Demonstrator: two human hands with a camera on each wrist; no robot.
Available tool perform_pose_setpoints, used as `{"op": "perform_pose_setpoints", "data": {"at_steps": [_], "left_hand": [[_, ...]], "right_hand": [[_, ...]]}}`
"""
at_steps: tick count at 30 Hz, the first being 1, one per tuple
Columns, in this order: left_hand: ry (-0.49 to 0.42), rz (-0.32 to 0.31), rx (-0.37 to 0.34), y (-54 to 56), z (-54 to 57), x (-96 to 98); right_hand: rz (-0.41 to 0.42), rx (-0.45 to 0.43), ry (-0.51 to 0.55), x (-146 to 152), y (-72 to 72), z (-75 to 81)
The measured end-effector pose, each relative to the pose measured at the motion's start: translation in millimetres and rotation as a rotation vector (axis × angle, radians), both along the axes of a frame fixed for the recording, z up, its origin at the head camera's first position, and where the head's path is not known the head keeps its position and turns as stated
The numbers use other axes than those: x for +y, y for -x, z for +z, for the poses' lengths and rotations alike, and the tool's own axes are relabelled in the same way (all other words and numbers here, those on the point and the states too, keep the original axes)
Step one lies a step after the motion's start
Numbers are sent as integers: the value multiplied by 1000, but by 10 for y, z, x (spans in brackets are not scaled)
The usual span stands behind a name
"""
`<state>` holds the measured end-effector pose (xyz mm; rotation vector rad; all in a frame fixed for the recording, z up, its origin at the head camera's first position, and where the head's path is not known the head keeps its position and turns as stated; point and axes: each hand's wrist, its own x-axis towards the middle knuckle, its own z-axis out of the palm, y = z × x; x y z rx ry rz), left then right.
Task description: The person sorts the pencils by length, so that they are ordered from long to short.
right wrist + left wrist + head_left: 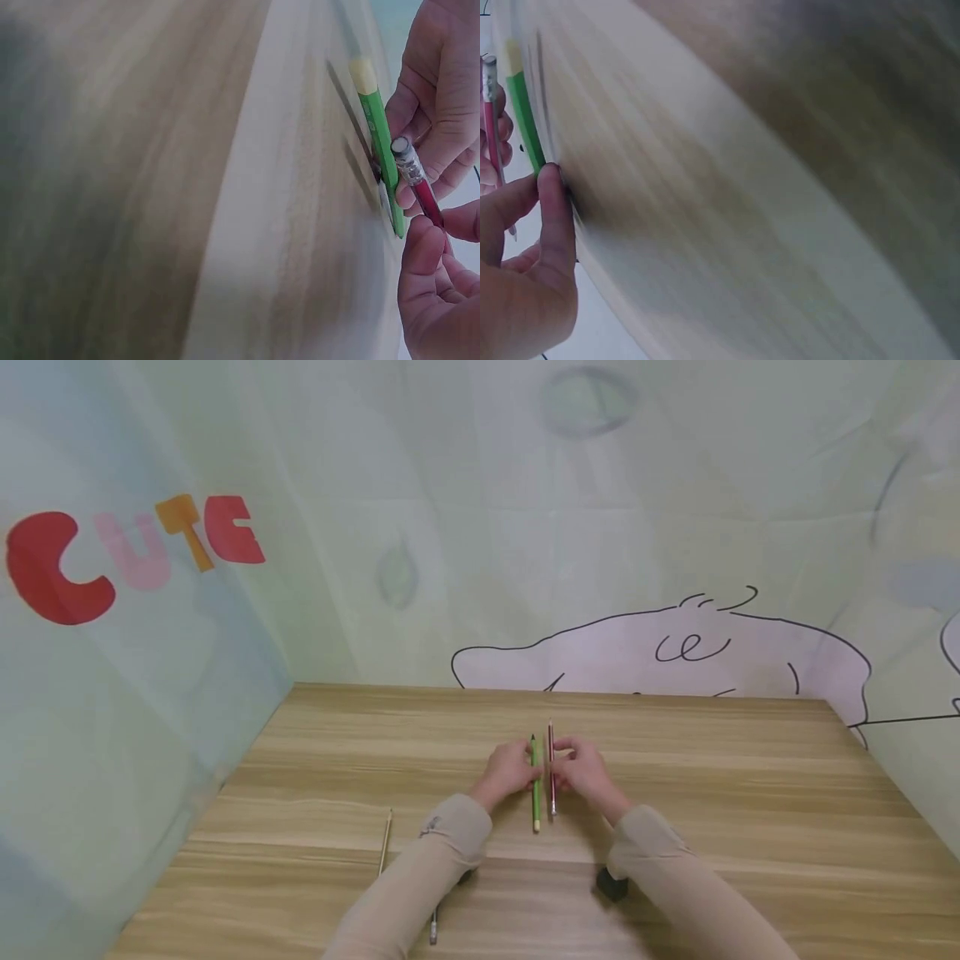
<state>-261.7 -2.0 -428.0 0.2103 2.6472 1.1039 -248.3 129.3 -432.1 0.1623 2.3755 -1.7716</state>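
Observation:
My left hand [512, 768] pinches a thick green pencil [536, 802] with a pale yellow end between thumb and fingers, its dark tip pointing away from me. Beside it, my right hand [583, 770] pinches a thinner dark red pencil [551, 743], whose eraser end faces me. The two pencils run almost parallel with a narrow gap in the head view. In the right wrist view the red pencil [426, 196] overlaps the lower part of the green pencil [377, 124]. Shadows of the pencils fall on the wooden table just beside them.
A gold-coloured pencil [386, 839] lies on the wooden table [315, 760] at the left, partly behind my left sleeve. Another pencil's eraser end [433, 931] shows below that forearm. A black object [612, 885] is at my right cuff. A printed cloth backdrop [360, 527] rises behind the table.

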Motion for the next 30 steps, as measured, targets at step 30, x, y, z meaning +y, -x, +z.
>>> {"op": "perform_pose_setpoints", "data": {"at_steps": [30], "left_hand": [[-16,-29,2,25,-51,-25]], "right_hand": [[39,-37,-355,-147,-30,-59]]}}
